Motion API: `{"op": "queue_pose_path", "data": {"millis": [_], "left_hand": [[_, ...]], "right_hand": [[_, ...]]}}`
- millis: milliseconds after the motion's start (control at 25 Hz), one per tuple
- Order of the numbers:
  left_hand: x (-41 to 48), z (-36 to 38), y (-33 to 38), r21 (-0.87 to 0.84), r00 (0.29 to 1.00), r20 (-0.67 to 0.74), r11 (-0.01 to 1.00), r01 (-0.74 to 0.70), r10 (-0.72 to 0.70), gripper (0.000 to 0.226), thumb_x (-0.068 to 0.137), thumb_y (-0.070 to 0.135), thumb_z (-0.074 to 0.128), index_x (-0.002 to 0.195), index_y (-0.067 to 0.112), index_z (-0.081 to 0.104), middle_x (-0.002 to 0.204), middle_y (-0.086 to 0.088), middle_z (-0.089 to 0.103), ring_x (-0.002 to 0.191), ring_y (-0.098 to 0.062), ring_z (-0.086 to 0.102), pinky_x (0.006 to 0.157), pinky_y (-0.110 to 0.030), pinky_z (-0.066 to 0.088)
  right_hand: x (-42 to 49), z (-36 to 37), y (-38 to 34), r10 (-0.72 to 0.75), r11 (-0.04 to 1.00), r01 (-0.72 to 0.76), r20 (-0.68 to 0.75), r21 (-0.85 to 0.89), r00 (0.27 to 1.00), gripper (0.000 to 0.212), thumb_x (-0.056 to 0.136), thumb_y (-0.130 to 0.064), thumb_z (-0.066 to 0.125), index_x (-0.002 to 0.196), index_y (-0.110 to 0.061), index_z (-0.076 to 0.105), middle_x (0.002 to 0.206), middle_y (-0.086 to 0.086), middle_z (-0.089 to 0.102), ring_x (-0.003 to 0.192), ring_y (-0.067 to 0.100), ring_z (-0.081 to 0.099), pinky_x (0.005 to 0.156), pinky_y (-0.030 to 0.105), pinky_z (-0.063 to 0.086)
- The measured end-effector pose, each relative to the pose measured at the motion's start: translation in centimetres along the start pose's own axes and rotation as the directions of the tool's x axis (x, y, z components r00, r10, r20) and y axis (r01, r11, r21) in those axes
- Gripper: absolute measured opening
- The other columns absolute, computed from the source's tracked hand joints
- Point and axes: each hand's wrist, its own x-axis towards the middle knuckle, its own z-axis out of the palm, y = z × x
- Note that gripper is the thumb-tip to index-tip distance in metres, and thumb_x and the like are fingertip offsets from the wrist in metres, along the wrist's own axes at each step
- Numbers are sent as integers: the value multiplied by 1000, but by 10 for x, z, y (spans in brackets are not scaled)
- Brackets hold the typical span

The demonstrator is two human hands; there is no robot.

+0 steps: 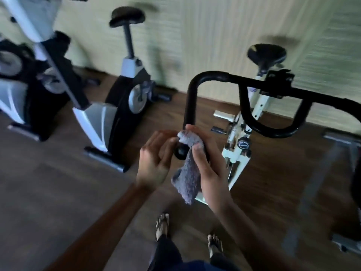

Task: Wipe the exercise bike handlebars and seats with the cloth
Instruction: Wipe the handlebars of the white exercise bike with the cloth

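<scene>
The right hand [207,163] presses the grey cloth [187,178] against the near end of the black handlebar [191,98], its fingers curled round cloth and grip together while the loose tail of the cloth hangs below. The left hand [156,159] sits just beside the bar's end cap with its fingers loosely curled. Motion blur makes it impossible to tell whether they grip anything. By the look of it the wipe is on one grip of this white bike. Its seat [266,54] is well apart from the cloth, as is the second bike's seat [127,16] further left. Nothing shows which surfaces are already clean, so the seats and the rest of the bar probably remain.
</scene>
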Motion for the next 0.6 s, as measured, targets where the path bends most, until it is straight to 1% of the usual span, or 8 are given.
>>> {"op": "queue_pose_path", "data": {"millis": [80,160,240,280,360,440,560,600], "left_hand": [[-19,3,23,-53,986,-102,991,126,-131,27,102,22,45,112,15,70,106,4,70,102,-15,67,85,-43,54],[-33,10,44,-76,961,-189,979,189,-200,29,102,22,45,116,12,69,110,-2,71,107,-21,67,90,-45,53],[-40,17,59,-99,946,-232,973,207,-225,29,102,21,47,120,11,68,114,-2,71,110,-25,67,92,-49,53],[-43,19,65,-97,941,-244,971,218,-236,28,102,18,49,122,12,67,116,-1,71,112,-25,67,92,-49,53],[-46,23,69,-64,923,-272,962,265,-272,33,99,13,49,128,14,66,118,1,72,112,-22,67,92,-47,55],[-48,26,72,-26,909,-303,956,292,-286,38,98,15,48,133,17,64,116,3,72,108,-17,69,89,-41,56],[-49,31,72,-4,902,-327,955,296,-281,36,101,18,49,134,16,62,117,4,72,108,-14,69,89,-31,56],[-49,32,72,1,898,-340,955,297,-279,36,101,20,50,134,14,62,118,3,72,110,-12,69,90,-29,55]], "right_hand": [[6,-14,3,-8,1000,8,4,2,1000,31,104,-14,43,128,-6,60,126,-2,66,122,11,59,101,18,41],[9,-25,10,-54,997,54,7,-57,999,30,105,-13,42,130,-9,59,130,-4,63,127,10,56,105,22,41],[1,-23,18,-178,973,187,70,-135,981,32,104,-10,42,134,-10,55,139,5,56,133,14,51,111,28,39],[-4,-18,23,-250,954,264,107,-143,962,35,103,-9,42,136,-9,53,142,11,52,136,18,49,112,32,40],[-7,-4,32,-323,932,341,144,-125,935,38,105,-15,39,140,-8,50,148,16,45,140,28,45,113,44,40],[-2,7,40,-332,934,346,141,-93,933,41,108,-26,31,143,-9,45,152,15,40,142,35,40,113,54,38],[12,3,58,-379,915,395,163,-80,911,45,109,-34,24,141,-7,41,150,17,42,141,38,40,114,54,36],[20,0,65,-369,920,384,161,-77,915,43,109,-33,23,141,-11,42,149,17,44,140,38,41,115,54,35]]}}
